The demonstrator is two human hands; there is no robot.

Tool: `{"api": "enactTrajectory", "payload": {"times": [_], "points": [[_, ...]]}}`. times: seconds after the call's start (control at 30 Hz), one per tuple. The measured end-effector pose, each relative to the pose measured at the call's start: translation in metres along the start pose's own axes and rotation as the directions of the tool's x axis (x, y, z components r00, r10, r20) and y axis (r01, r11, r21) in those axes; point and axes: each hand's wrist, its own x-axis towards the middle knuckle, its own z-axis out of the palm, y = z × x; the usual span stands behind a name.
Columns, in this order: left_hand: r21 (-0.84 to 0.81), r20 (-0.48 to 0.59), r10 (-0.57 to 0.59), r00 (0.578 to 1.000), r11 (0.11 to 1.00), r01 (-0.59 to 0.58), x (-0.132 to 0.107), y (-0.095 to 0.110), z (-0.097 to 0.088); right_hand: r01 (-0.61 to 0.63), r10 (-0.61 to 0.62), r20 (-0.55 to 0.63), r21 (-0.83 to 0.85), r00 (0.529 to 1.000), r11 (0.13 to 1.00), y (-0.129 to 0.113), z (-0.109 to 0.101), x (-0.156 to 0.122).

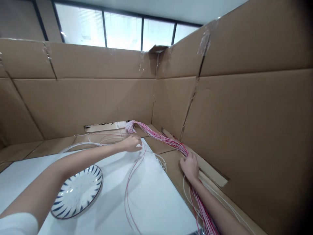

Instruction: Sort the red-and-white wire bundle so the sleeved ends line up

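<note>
A long bundle of thin red-and-white wires [163,138] runs from a frayed pale tuft [130,127] at the far corner down past the lower right edge of the view. My right hand [189,166] is closed around this bundle, over the cardboard floor. My left hand [132,143] sits at the far edge of a white board [156,202], its fingers pinched on thin loose wires. Several single red and white strands [129,192] curve from there across the board. Part of the bundle is hidden by my right hand.
A white plate with a blue-striped rim [94,169] lies on the board under my left forearm. Tall taped cardboard walls [97,104] surround the work surface on the far and right sides, and windows [122,29] stand above them.
</note>
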Motion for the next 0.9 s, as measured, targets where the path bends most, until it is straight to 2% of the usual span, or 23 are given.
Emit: {"api": "enactTrajectory", "payload": {"times": [0.1,0.2,0.27,0.37,0.43,0.5,0.57,0.63,0.67,0.7,0.73,0.77,0.8,0.83,0.87,0.9], "points": [[0.021,0.051,0.09,0.995,0.996,-0.091,-0.049,0.047,-0.016,0.064,-0.067,-0.057,-0.038,0.996,0.997,-0.005,-0.002,-0.002],[0.025,0.094,0.131,0.987,0.991,-0.134,-0.108,0.095,-0.036,0.116,-0.122,-0.111,-0.056,0.986,0.992,-0.011,-0.007,-0.005],[0.065,0.117,0.227,0.967,0.97,-0.235,-0.15,0.129,-0.052,0.156,-0.162,-0.128,-0.052,0.979,0.986,-0.017,-0.013,-0.008],[0.092,0.271,0.308,0.912,0.935,-0.343,-0.208,0.179,-0.074,0.214,-0.217,-0.118,-0.035,0.969,0.976,-0.031,-0.025,-0.011],[0.053,0.376,0.282,0.883,0.944,-0.324,-0.244,0.208,-0.085,0.23,-0.229,-0.137,-0.014,0.964,0.973,-0.046,-0.035,-0.015],[-0.023,0.374,0.255,0.892,0.964,-0.266,-0.278,0.232,-0.088,0.27,-0.263,-0.154,0.025,0.952,0.962,-0.066,-0.046,-0.022],[-0.201,0.299,0.26,0.918,0.958,-0.206,-0.309,0.25,-0.081,0.351,-0.33,-0.186,0.094,0.925,0.931,-0.088,-0.058,-0.036],[-0.438,0.217,0.201,0.955,0.894,-0.089,-0.336,0.262,-0.061,0.51,-0.404,-0.344,0.318,0.848,0.799,-0.11,-0.076,-0.06],[-0.541,0.208,0.116,0.971,0.841,0.016,-0.346,0.266,-0.047,0.532,-0.393,-0.399,0.34,0.828,0.776,-0.121,-0.087,-0.076],[-0.627,0.233,0.027,0.972,0.768,0.129,-0.356,0.267,-0.03,0.581,-0.439,-0.409,0.348,0.8,0.736,-0.129,-0.099,-0.095],[-0.688,0.297,-0.081,0.951,0.672,0.272,-0.364,0.264,-0.011,0.646,-0.479,-0.449,0.374,0.754,0.666,-0.136,-0.112,-0.115],[-0.663,0.397,-0.226,0.889,0.599,0.449,-0.371,0.259,0.01,0.719,-0.562,-0.45,0.383,0.694,0.58,-0.141,-0.126,-0.138],[-0.581,0.47,-0.4,0.787,0.531,0.617,-0.378,0.25,0.031,0.778,-0.591,-0.506,0.381,0.628,0.5,-0.144,-0.139,-0.161],[-0.477,0.488,-0.61,0.624,0.412,0.776,-0.385,0.238,0.052,0.798,-0.621,-0.501,0.4,0.603,0.451,-0.145,-0.151,-0.183],[-0.414,0.471,-0.717,0.514,0.335,0.847,-0.393,0.223,0.072,0.81,-0.685,-0.446,0.428,0.576,0.402,-0.143,-0.161,-0.205],[-0.371,0.448,-0.788,0.422,0.266,0.89,-0.402,0.207,0.09,0.813,-0.711,-0.432,0.464,0.555,0.352,-0.14,-0.169,-0.225]]}}
